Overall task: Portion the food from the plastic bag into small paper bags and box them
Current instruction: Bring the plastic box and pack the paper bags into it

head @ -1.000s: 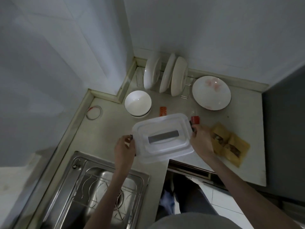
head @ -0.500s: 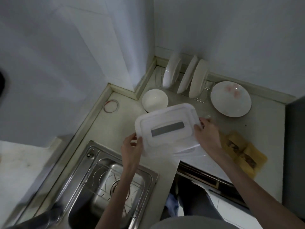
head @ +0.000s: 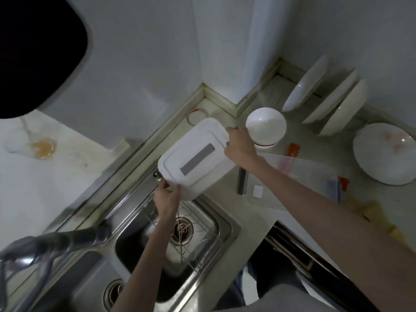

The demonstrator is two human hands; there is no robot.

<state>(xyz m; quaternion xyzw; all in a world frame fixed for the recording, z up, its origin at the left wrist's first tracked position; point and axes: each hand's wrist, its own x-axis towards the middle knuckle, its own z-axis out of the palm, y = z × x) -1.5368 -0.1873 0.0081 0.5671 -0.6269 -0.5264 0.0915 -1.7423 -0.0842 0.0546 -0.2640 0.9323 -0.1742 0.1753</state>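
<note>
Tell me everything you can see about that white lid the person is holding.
The lid is a white, rounded rectangle of what looks like plastic, with a raised border and a grey strip across its middle. It is held tilted in the air over the sink's far edge. The left hand grips its near end, the right hand its far end.

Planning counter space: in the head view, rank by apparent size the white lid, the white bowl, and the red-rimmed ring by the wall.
1. white lid, held nearer the camera, so enlarged
2. white bowl
3. red-rimmed ring
</note>
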